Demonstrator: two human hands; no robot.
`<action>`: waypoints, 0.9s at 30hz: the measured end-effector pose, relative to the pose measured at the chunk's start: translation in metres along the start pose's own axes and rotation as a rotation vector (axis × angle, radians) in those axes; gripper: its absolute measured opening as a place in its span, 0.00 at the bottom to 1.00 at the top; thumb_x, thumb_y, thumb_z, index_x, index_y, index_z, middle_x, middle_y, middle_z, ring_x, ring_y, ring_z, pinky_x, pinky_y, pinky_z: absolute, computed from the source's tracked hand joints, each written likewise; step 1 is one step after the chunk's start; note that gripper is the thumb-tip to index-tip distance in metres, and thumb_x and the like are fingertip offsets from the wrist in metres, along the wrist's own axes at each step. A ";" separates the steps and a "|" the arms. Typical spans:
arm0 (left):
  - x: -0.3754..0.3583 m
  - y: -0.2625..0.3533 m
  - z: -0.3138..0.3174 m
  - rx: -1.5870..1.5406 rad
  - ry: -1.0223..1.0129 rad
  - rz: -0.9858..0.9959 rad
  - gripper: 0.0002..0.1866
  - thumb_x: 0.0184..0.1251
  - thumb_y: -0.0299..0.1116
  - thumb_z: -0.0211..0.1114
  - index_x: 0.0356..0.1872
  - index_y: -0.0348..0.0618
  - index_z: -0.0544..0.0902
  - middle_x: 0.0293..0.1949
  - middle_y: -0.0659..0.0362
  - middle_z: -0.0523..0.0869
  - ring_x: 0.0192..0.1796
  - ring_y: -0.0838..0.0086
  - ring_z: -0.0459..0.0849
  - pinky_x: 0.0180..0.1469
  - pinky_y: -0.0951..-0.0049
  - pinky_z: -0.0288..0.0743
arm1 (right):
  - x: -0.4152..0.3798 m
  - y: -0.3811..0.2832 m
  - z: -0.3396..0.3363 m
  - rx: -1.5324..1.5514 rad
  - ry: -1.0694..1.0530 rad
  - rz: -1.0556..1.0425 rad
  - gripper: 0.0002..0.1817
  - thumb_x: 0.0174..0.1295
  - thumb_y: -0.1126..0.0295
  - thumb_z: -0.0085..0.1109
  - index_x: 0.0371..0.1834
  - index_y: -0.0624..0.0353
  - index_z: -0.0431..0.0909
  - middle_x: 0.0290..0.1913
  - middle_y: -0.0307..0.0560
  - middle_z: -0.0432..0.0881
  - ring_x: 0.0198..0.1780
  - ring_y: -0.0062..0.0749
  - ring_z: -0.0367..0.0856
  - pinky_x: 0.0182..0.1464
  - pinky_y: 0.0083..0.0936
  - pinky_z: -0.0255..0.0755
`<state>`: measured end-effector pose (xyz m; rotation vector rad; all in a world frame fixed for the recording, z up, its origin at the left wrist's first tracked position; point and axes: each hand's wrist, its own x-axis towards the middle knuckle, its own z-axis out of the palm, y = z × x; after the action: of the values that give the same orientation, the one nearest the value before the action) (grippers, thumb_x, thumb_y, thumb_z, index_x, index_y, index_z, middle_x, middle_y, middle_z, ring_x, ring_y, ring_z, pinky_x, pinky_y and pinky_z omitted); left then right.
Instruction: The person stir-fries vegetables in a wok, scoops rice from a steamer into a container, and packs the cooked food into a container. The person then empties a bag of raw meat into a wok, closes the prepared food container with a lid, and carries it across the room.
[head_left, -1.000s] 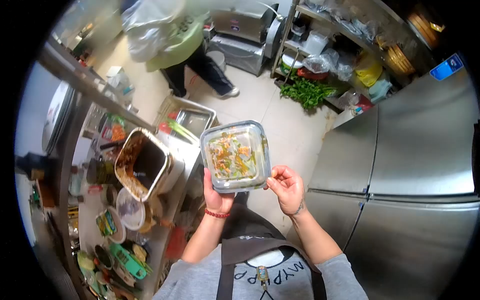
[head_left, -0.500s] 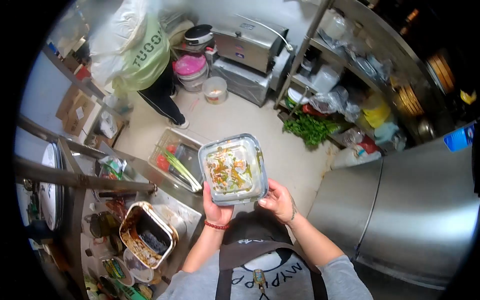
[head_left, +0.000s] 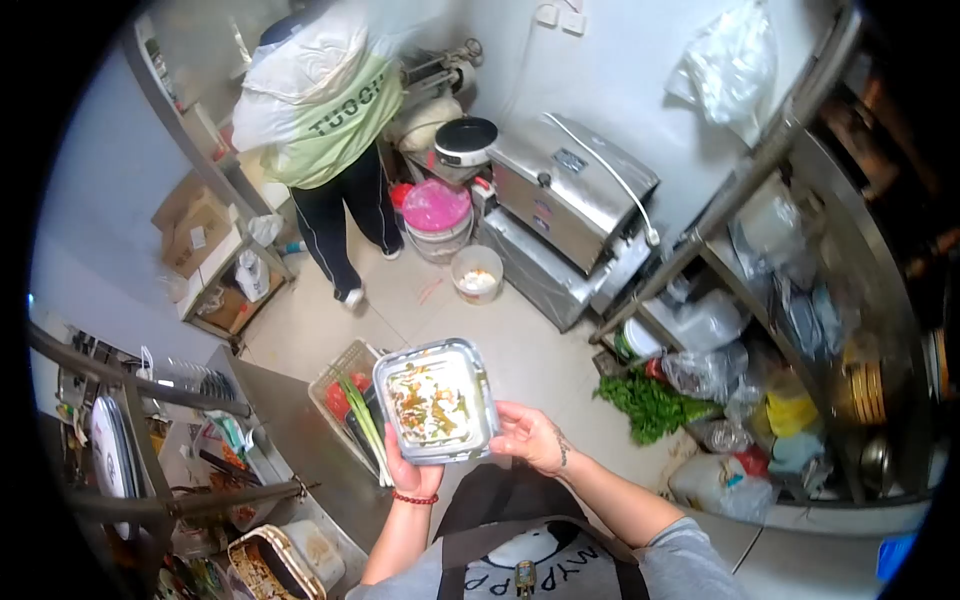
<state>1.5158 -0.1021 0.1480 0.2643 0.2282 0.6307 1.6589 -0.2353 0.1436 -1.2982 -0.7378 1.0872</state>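
Between my two hands is a square clear-lidded food container (head_left: 437,400), with chopped green and orange food showing through its top. My left hand (head_left: 412,465) grips its lower left corner from below, a red bead bracelet around the wrist. At the lower right corner, my right hand (head_left: 530,438) has its thumb over the rim and its fingers along the side. Just behind the container, a beige basket (head_left: 330,372) holds green onions (head_left: 366,425) and red items, partly hidden by the container.
A person (head_left: 335,130) stands at the far left. A pink-lidded bucket (head_left: 437,207), a clear tub (head_left: 477,275) and a steel machine (head_left: 570,190) sit along the wall. Leafy greens (head_left: 650,402) lie beside the right shelving (head_left: 760,250). A stained tub (head_left: 270,565) is low left.
My view has swung, bringing more of the far wall into sight and taking most of the steel doors on the right out of it. Both hands still hold the container.
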 end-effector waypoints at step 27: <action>0.351 0.205 0.031 -0.201 0.062 0.567 0.29 0.62 0.52 0.50 0.60 0.48 0.64 0.59 0.58 0.67 0.60 0.63 0.66 0.61 0.56 0.58 | 0.485 -0.198 -0.258 -0.692 0.611 -0.228 0.14 0.59 0.61 0.53 0.35 0.63 0.79 0.26 0.38 0.78 0.29 0.19 0.74 0.36 0.16 0.67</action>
<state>1.6876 0.2641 0.1960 0.1120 0.1464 1.2175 2.1077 0.1290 0.2240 -1.9451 -0.7854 0.1948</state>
